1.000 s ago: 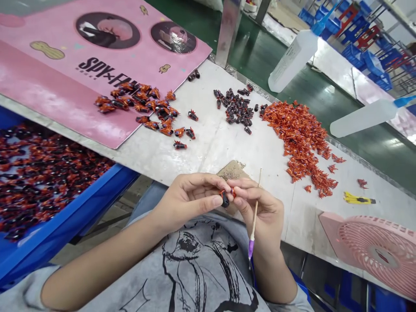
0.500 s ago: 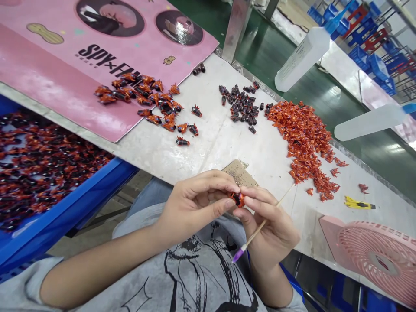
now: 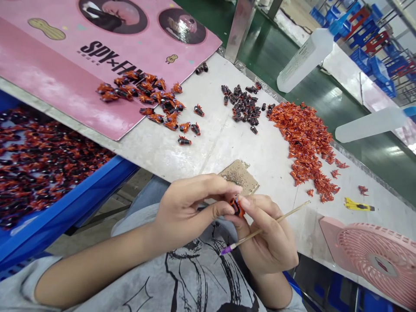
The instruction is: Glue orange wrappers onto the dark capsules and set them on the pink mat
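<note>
My left hand [image 3: 190,212] pinches a small black piece wrapped in orange-red foil [image 3: 237,207] between thumb and fingers. My right hand [image 3: 269,234] meets it from the other side, with its fingertips on the same piece. That hand also holds a thin wooden stick with a purple tip [image 3: 260,229], which lies across the fingers. The piece is partly hidden by my fingers. A small square of cardboard with dark grains on it [image 3: 238,177] lies just beyond my hands.
On the white bench are a heap of orange foil pieces [image 3: 305,147], loose black pieces [image 3: 242,108], and finished pieces on a pink printed mat [image 3: 65,65]. A blue bin of pieces [image 3: 42,173] stands at left. Also present are a yellow utility knife [image 3: 357,205] and a pink fan [image 3: 373,260].
The stick has swung from pointing upward to lying nearly level, with its purple tip to the left. The small piece has turned in my fingers, and the view has shifted slightly.
</note>
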A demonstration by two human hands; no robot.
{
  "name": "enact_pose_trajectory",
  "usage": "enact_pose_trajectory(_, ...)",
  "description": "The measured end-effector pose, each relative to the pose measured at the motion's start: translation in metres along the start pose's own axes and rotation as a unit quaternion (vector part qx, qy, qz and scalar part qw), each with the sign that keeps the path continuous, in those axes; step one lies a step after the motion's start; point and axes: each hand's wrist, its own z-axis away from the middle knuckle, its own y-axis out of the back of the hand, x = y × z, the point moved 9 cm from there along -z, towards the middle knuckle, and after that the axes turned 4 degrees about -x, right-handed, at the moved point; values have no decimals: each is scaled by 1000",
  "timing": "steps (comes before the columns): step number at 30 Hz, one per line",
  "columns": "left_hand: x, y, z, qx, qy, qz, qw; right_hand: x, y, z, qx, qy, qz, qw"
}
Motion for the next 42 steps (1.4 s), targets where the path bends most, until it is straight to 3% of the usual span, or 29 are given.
enact_pose_trajectory(4, 12, -1, -1, -32, -61, -70, 995, -5, -3, -1, -5, -3, -9, 1000)
enact_pose_trajectory(9, 13, -2, 0, -37, -67, -102, 992, -5, -6, -2, -1, -18, -11, 1000)
enact_pose_trajectory(14, 15, 1, 0, -16, -82, -78, 993, 1, -8, -3, -37, -46, -34, 998)
enact_pose_trajectory(19, 0, 7, 1, 18, -9, -4, 1000, 8, -10, -1, -50, -80, -40, 995)
enact_pose_trajectory(23, -13, 6, 2, 25, 40, 51, 998, 4, -14, -4, -48, -67, -25, 996)
enact_pose_trajectory(28, 1, 6, 3, 37, -56, 45, 997, -5, -16, -7, -13, -35, -48, 998)
enact_pose_trajectory(33, 23, 6, 10, 41, -166, -32, 985, -7, -17, -8, 0, -14, -125, 992)
enact_pose_trajectory(38, 18, 1, 11, 21, -142, -66, 987, -3, -15, -12, -23, 2, -114, 993)
enact_pose_trajectory(42, 14, 4, 10, 41, -127, -55, 990, 5, -13, -10, -32, -10, -98, 995)
